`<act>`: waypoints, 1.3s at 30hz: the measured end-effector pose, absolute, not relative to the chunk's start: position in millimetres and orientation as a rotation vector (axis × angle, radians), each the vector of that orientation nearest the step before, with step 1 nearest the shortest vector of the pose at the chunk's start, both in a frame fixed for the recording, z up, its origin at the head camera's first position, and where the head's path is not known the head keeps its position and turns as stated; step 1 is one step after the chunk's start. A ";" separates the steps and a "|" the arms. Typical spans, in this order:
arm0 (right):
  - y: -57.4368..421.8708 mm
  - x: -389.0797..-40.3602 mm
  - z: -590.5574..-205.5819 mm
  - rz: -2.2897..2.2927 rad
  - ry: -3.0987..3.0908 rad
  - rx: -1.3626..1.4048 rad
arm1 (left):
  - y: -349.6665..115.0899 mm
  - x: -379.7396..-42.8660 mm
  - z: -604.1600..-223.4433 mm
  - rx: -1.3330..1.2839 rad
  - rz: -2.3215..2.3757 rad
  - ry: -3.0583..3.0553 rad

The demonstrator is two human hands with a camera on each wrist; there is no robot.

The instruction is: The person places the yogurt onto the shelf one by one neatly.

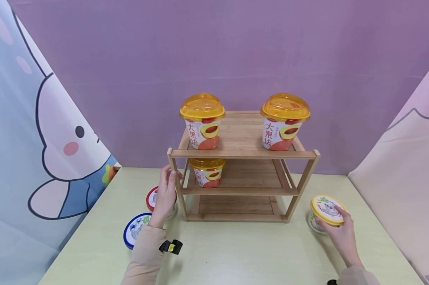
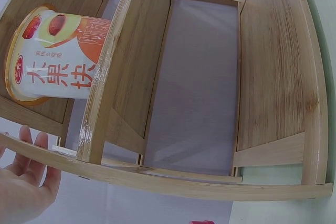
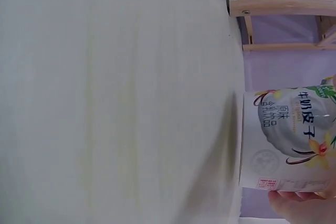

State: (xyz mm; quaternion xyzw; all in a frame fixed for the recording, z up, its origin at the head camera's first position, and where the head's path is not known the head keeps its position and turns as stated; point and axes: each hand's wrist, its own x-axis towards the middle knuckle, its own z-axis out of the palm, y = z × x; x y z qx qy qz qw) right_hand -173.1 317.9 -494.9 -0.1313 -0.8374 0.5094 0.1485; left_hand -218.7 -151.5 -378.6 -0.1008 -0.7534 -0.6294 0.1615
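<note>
head view shows a wooden rack (image 1: 241, 154) on a pale table (image 1: 243, 253). the right hand (image 1: 342, 237) is clamped on a yellow-lidded tub (image 1: 329, 209), thumb and fingers at its sides, near the right of the rack; whether its base touches the table, i cannot tell. the left hand (image 1: 166, 196) is at the rack's left post, fingers apart and reaching behind it; i cannot tell if they grip. a red-lidded tub (image 1: 151, 199) is partly hidden by that hand, and a blue-lidded tub (image 1: 133, 230) is beside the left sleeve (image 1: 146, 255). two orange-lidded cups, left (image 1: 203, 122) and right (image 1: 283, 122), stand on the top shelf; a third cup (image 1: 208, 176) stands on the middle one.
</note>
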 end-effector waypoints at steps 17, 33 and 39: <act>313.2 -168.0 -471.8 1.445 -2.287 -0.319 | -151.2 -218.9 -378.5 -0.264 -1.781 -2.167; 351.3 -187.6 -510.9 1.401 -2.103 -0.089 | -150.7 -219.2 -378.2 -0.279 -1.796 -2.145; 300.1 -152.9 -440.5 1.540 -2.017 -0.083 | -150.6 -218.8 -378.2 -0.279 -1.801 -2.135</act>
